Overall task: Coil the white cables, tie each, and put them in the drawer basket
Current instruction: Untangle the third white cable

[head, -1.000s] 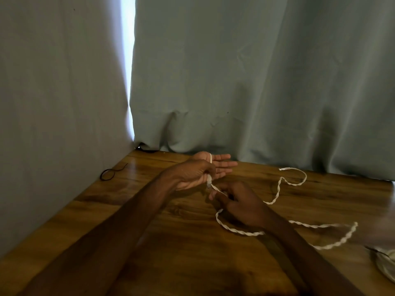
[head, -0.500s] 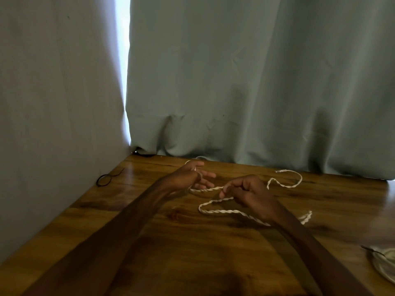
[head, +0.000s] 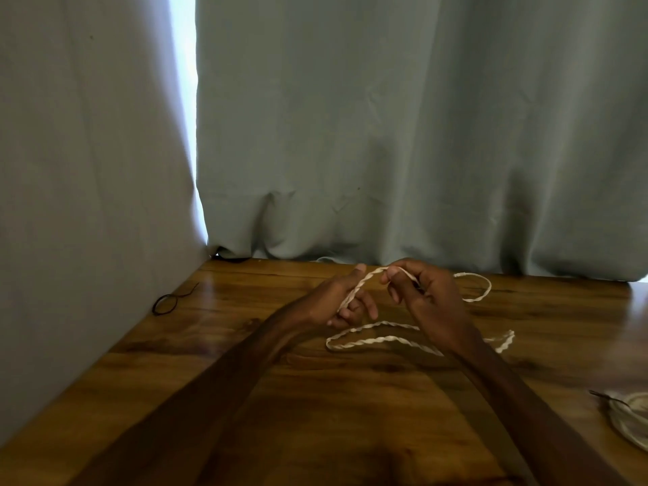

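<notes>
A white twisted cable point(head: 368, 340) lies in loose loops on the wooden table point(head: 315, 415). One stretch of it runs up across the palm of my left hand point(head: 336, 299), whose fingers curl round it. My right hand point(head: 426, 296) pinches the same cable between thumb and fingers just right of the left hand, holding a short span taut between them. The far end of the cable curves behind my right hand toward the curtain. No drawer basket is in view.
A thin black tie loop point(head: 167, 303) lies by the left wall. Another coiled white cable point(head: 631, 419) with a dark tie shows at the right edge. A grey-green curtain point(head: 385, 135) hangs behind the table.
My right hand has risen from the table up to the left hand's fingertips, carrying the cable over. The loose loops on the table have drawn in closer to my hands.
</notes>
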The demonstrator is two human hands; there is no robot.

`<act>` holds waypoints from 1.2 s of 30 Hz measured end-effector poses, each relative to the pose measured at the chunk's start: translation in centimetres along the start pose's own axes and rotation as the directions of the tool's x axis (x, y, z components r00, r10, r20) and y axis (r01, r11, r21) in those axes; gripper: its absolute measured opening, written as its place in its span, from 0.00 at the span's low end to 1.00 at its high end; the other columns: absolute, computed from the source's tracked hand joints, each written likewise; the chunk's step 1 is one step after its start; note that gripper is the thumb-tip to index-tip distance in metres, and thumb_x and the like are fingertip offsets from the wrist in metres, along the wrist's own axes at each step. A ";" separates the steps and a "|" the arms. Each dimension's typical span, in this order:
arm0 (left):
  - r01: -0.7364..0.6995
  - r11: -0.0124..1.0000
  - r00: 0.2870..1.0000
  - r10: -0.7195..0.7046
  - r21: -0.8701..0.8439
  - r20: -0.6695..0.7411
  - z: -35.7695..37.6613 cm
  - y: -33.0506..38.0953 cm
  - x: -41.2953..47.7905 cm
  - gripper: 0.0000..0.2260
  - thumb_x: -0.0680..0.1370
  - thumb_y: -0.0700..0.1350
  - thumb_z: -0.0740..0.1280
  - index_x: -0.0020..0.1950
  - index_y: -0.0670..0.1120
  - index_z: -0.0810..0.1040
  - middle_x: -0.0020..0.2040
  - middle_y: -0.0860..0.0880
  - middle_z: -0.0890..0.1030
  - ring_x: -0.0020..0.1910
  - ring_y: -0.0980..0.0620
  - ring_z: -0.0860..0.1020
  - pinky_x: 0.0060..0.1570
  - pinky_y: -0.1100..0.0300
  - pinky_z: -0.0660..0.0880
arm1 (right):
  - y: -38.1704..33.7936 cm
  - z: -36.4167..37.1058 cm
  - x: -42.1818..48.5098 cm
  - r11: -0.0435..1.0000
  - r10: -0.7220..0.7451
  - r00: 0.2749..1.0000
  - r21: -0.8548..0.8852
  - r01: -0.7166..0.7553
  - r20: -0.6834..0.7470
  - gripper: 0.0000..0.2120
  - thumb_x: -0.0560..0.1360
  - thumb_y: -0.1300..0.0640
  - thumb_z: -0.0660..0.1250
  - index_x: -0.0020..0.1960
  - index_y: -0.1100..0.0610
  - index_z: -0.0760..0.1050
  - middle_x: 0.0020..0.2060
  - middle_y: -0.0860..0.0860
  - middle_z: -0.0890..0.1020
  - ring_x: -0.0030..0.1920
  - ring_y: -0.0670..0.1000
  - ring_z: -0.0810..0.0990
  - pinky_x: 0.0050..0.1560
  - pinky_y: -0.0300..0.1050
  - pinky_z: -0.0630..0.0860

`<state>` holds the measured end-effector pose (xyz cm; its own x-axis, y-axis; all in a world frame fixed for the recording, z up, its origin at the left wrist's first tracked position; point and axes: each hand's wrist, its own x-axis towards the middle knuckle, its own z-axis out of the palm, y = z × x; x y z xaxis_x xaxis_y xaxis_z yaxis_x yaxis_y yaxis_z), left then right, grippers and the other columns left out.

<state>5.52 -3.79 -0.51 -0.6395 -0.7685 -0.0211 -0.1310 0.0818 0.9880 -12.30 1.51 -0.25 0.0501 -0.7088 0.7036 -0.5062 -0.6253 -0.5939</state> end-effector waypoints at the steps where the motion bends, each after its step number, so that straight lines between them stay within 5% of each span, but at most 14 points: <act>1: 0.041 0.998 0.996 -0.038 -0.043 0.076 0.2 0.3 0.1 0.33 0.85 0.61 0.43 0.43 0.36 0.74 0.20 0.54 0.65 0.15 0.61 0.59 0.16 0.69 0.55 | 0.2 -0.1 0.1 1.000 -0.014 0.999 -0.018 0.013 -0.030 0.11 0.83 0.58 0.65 0.44 0.53 0.82 0.29 0.46 0.80 0.31 0.44 0.77 0.36 0.40 0.73; 4: 0.105 0.980 0.961 -0.057 -0.170 0.269 0.1 0.5 0.3 0.33 0.82 0.64 0.47 0.40 0.38 0.72 0.20 0.54 0.62 0.15 0.61 0.58 0.15 0.71 0.53 | 0.7 -0.6 0.4 0.998 -0.036 0.995 -0.059 0.031 -0.092 0.08 0.82 0.57 0.66 0.46 0.54 0.83 0.32 0.48 0.81 0.35 0.48 0.80 0.41 0.46 0.76; 7: 0.102 0.952 0.912 0.026 -0.289 0.409 0.0 0.7 0.1 0.30 0.83 0.63 0.50 0.37 0.42 0.76 0.21 0.55 0.63 0.15 0.61 0.59 0.15 0.69 0.52 | 1.1 -1.4 0.6 0.999 -0.032 0.992 -0.035 0.028 -0.118 0.06 0.80 0.56 0.69 0.48 0.53 0.85 0.32 0.49 0.82 0.36 0.48 0.81 0.41 0.40 0.76; 12: 0.040 0.935 0.889 0.127 -0.352 0.439 0.9 1.4 -1.1 0.20 0.86 0.53 0.55 0.43 0.44 0.77 0.22 0.57 0.63 0.17 0.61 0.57 0.17 0.67 0.50 | 2.6 -1.2 0.3 0.998 0.013 0.999 -0.053 -0.015 -0.047 0.10 0.79 0.47 0.68 0.52 0.48 0.86 0.36 0.47 0.86 0.38 0.48 0.84 0.41 0.45 0.78; 17: -0.060 0.911 0.894 0.231 -0.409 0.383 0.6 1.1 -1.1 0.16 0.87 0.42 0.54 0.61 0.40 0.81 0.25 0.56 0.65 0.18 0.61 0.59 0.23 0.69 0.62 | 3.3 1.1 -1.0 0.999 0.035 0.997 -0.027 -0.033 0.074 0.14 0.83 0.53 0.63 0.43 0.47 0.83 0.33 0.43 0.83 0.35 0.42 0.81 0.37 0.36 0.73; 20: -0.082 0.860 0.872 0.307 -0.504 0.381 0.5 1.0 -0.6 0.19 0.85 0.39 0.55 0.75 0.38 0.70 0.34 0.56 0.71 0.22 0.57 0.59 0.42 0.59 0.76 | 3.9 2.3 -1.5 0.992 0.116 0.973 -0.071 -0.104 0.200 0.13 0.84 0.54 0.61 0.48 0.50 0.83 0.34 0.47 0.84 0.36 0.47 0.83 0.41 0.49 0.79; 24: -0.204 0.796 0.922 0.352 -0.570 0.163 0.5 1.3 0.3 0.15 0.82 0.35 0.57 0.64 0.36 0.80 0.53 0.48 0.73 0.26 0.59 0.65 0.28 0.65 0.61 | 4.0 4.0 -2.3 0.970 0.121 0.912 -0.241 -0.026 0.391 0.04 0.83 0.53 0.64 0.49 0.48 0.76 0.34 0.46 0.82 0.35 0.43 0.81 0.43 0.52 0.80; 27: -0.284 0.749 0.944 0.329 -0.599 -0.035 0.2 1.7 0.3 0.11 0.82 0.30 0.56 0.56 0.30 0.76 0.55 0.43 0.80 0.28 0.59 0.72 0.24 0.67 0.64 | 3.4 4.7 -2.5 0.961 0.081 0.895 -0.273 0.047 0.439 0.02 0.82 0.51 0.64 0.52 0.46 0.75 0.36 0.42 0.81 0.38 0.41 0.81 0.42 0.45 0.78; 31: -0.301 0.627 0.951 0.250 -0.719 -0.180 -1.1 1.0 0.6 0.11 0.81 0.26 0.55 0.57 0.25 0.75 0.66 0.35 0.79 0.48 0.49 0.84 0.41 0.67 0.81 | 2.2 4.8 -2.2 0.952 0.102 0.894 -0.305 0.041 0.437 0.09 0.83 0.50 0.61 0.46 0.45 0.76 0.33 0.42 0.81 0.37 0.38 0.80 0.40 0.40 0.75; 33: -0.312 0.630 0.949 0.234 -0.711 -0.209 -1.2 0.5 0.8 0.11 0.81 0.25 0.53 0.58 0.24 0.73 0.69 0.32 0.76 0.57 0.41 0.82 0.50 0.60 0.83 | 1.8 4.7 -2.2 0.938 0.114 0.898 -0.343 0.043 0.425 0.11 0.83 0.51 0.61 0.42 0.44 0.75 0.31 0.41 0.80 0.36 0.37 0.80 0.38 0.38 0.73; 36: -0.323 0.670 0.946 0.221 -0.668 -0.236 -1.1 0.1 1.2 0.14 0.80 0.24 0.51 0.64 0.23 0.67 0.70 0.30 0.75 0.62 0.37 0.81 0.58 0.50 0.82 | 1.5 4.7 -2.1 0.927 0.137 0.896 -0.374 0.035 0.422 0.11 0.83 0.50 0.61 0.43 0.48 0.77 0.31 0.46 0.81 0.33 0.43 0.81 0.37 0.47 0.78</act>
<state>5.60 -5.40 -0.30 -0.4550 -0.8592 0.2341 0.6253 -0.1211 0.7710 -9.11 0.55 -4.47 0.3395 -0.8585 0.3845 -0.7891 -0.4824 -0.3804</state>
